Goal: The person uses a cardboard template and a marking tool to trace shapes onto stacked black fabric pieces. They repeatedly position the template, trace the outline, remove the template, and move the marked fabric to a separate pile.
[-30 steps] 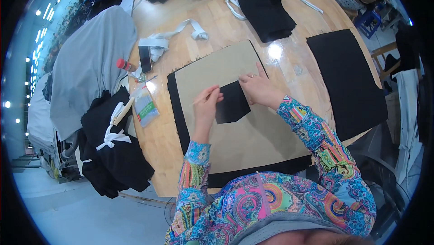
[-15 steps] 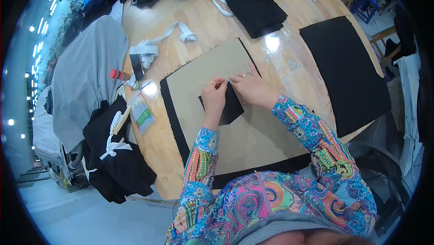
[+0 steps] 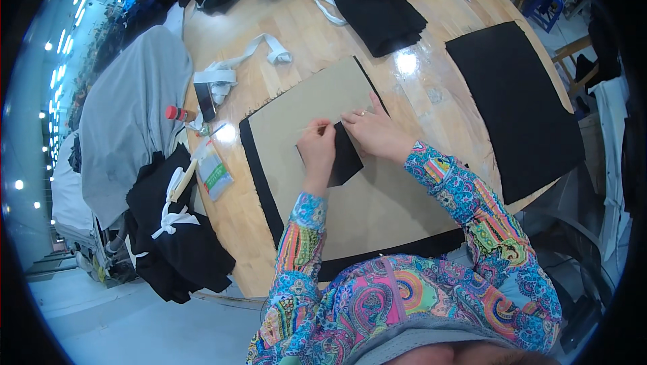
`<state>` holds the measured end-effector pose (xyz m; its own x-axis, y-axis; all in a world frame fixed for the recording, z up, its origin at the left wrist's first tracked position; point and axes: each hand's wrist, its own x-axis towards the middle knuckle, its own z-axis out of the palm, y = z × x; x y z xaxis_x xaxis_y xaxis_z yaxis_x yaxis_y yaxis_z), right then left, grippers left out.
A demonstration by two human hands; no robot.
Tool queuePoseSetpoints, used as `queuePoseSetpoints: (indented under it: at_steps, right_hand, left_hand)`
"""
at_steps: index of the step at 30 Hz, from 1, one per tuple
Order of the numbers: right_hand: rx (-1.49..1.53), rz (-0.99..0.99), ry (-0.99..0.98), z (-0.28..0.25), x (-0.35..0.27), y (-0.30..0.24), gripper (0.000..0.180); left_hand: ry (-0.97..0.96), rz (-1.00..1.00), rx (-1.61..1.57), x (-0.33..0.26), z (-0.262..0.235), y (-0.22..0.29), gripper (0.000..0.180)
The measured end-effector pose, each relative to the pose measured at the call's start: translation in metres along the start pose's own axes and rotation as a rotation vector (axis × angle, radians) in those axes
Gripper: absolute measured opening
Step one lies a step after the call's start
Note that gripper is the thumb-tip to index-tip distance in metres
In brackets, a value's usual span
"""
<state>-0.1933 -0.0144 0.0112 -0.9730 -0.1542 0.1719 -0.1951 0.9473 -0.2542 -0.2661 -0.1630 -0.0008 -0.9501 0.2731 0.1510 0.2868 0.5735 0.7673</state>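
A small black pocket-shaped piece (image 3: 346, 159), pointed at its lower end, lies on a large beige panel (image 3: 283, 105). That panel rests on a slightly larger black cloth (image 3: 256, 169), whose edges show along its sides. My left hand (image 3: 317, 149) is over the piece's left part, thumb and fingers pinched together near its upper edge; what they hold is too small to make out. At the piece's upper right corner, my right hand (image 3: 374, 132) lies flat with its fingers stretched out, wearing a ring. The fingertips of both hands are close together.
A folded black cloth stack (image 3: 519, 112) lies at the table's right. Another black bundle (image 3: 377, 4) with white ties is at the far side. On the left are a white strip (image 3: 219, 75), a phone (image 3: 204, 100), a red-capped bottle (image 3: 178, 113) and a plastic packet (image 3: 214, 173).
My left hand has shifted very slightly down and left, still pinched. My right hand and the black piece stay almost where they were.
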Motion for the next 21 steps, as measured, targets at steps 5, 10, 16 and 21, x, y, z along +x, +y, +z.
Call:
queuePoseSetpoints:
  at_steps: [5, 10, 16, 21]
  right_hand:
    - [0.025, 0.022, -0.068, -0.006, -0.001, 0.001, 0.046]
    - [0.023, 0.058, -0.213, -0.024, 0.002, -0.005, 0.065]
    - [0.019, 0.079, -0.279, -0.027, 0.004, -0.008, 0.069]
    - [0.013, 0.081, -0.275, -0.027, 0.004, -0.008, 0.070]
  left_hand:
    - [0.044, -0.295, -0.509, -0.006, -0.045, -0.011, 0.012]
    - [0.060, -0.297, -0.332, -0.007, -0.080, -0.047, 0.016]
    - [0.034, -0.227, -0.157, -0.012, -0.074, -0.053, 0.021]
    - [0.025, -0.198, -0.060, -0.013, -0.074, -0.037, 0.022]
